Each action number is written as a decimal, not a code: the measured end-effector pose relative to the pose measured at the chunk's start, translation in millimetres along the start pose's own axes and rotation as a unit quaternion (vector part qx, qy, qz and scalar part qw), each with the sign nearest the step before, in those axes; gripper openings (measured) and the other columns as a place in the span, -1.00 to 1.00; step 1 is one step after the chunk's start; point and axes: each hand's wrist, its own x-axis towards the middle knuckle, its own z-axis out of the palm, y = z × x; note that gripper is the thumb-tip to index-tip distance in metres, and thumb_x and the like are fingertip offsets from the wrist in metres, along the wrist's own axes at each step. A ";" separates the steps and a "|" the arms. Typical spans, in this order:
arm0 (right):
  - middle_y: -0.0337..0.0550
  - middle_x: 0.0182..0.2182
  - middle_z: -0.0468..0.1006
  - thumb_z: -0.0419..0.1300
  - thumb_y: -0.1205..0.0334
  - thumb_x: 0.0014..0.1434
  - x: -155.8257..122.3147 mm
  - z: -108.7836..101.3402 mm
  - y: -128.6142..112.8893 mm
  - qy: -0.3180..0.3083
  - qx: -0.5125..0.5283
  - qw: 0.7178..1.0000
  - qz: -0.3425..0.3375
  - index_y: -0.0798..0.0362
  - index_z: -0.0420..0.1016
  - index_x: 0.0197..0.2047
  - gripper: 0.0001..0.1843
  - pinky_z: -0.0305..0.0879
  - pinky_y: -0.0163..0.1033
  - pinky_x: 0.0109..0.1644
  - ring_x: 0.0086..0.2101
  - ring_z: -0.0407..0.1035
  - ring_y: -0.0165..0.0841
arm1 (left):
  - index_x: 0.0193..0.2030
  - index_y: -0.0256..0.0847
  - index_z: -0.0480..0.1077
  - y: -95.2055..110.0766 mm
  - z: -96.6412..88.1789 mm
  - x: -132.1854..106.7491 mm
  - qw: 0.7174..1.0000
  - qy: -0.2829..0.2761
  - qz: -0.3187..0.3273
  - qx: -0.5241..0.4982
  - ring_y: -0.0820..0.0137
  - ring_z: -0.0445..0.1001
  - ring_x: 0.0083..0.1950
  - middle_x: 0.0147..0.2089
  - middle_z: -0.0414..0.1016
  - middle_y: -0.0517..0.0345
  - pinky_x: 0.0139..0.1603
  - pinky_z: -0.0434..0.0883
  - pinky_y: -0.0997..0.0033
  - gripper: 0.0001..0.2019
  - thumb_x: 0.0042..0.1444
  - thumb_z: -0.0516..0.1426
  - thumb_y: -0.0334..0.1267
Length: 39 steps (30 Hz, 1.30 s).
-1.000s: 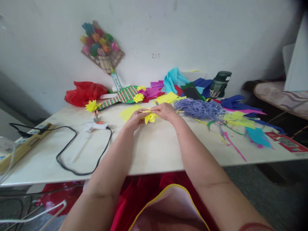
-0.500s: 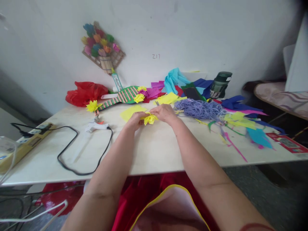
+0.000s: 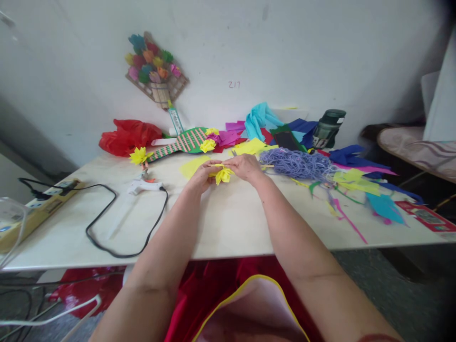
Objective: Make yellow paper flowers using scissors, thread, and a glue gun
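Over the middle of the table, both my hands work close together at a yellow paper flower (image 3: pixel 223 175). My left hand (image 3: pixel 204 175) pinches its left side, fingers closed. From the other side my right hand (image 3: pixel 245 167) is closed on a thin pale stick (image 3: pixel 268 166), whose end juts out right of the hand; a piece of it also seems to show between the hands at the petals. The fingertips partly cover the flower's top. Just behind the left hand lies a flat yellow paper sheet (image 3: pixel 192 165).
A white glue gun (image 3: pixel 146 186) with a black cord lies left, near a power strip (image 3: pixel 42 213). Behind is a green lute-shaped craft (image 3: pixel 190 141) with yellow flowers. Purple yarn (image 3: pixel 297 162), coloured paper scraps (image 3: pixel 356 180) and a dark green bottle (image 3: pixel 328 129) are at right.
The flower has turned slightly between my fingers, and more of the stick shows at its top. My hands stay in nearly the same place; the view has shifted a little.
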 end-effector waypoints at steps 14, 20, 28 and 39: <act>-0.30 -0.16 0.57 0.05 0.10 0.15 -0.4 0.8 1.5 0.007 0.031 0.999 0.031 -0.22 0.50 -0.08 -0.70 0.27 -0.30 -0.10 -0.15 0.43 -0.35 | -0.15 -0.25 0.38 1.7 -4.3 1.4 0.999 0.011 0.039 0.017 0.40 0.47 -0.36 -0.34 0.49 0.13 -0.38 0.41 0.41 -0.62 -0.22 0.17 -0.30; -0.28 -0.20 0.59 0.06 0.08 0.14 -0.4 0.5 0.9 0.016 0.048 0.998 0.036 -0.20 0.51 -0.10 -0.71 0.28 -0.31 -0.14 -0.18 0.45 -0.35 | -0.24 -0.38 0.44 7.7 -4.7 4.1 0.997 0.040 -0.009 -0.061 0.25 0.48 -0.26 -0.33 0.51 -0.07 -0.38 0.44 0.34 -0.66 -0.11 -0.02 -0.26; -0.29 -0.18 0.58 0.10 0.08 0.13 -0.6 -3.6 -2.2 0.009 0.095 0.995 0.031 -0.20 0.51 -0.10 -0.72 0.28 -0.33 -0.12 -0.17 0.45 -0.37 | -0.23 -0.42 0.43 6.6 -10.8 6.0 0.987 0.053 -0.050 -0.140 0.27 0.51 -0.27 -0.30 0.52 -0.10 -0.32 0.47 0.33 -0.70 -0.09 0.01 -0.37; -0.34 -0.18 0.57 0.11 0.13 0.12 0.9 3.0 0.8 0.013 0.102 0.995 0.003 -0.20 0.53 -0.14 -0.74 0.30 -0.32 -0.10 -0.16 0.45 -0.36 | -0.24 -0.29 0.45 10.8 -15.2 2.5 0.994 0.081 -0.033 -0.070 0.34 0.50 -0.32 -0.30 0.52 0.05 -0.35 0.48 0.39 -0.73 -0.17 0.18 -0.38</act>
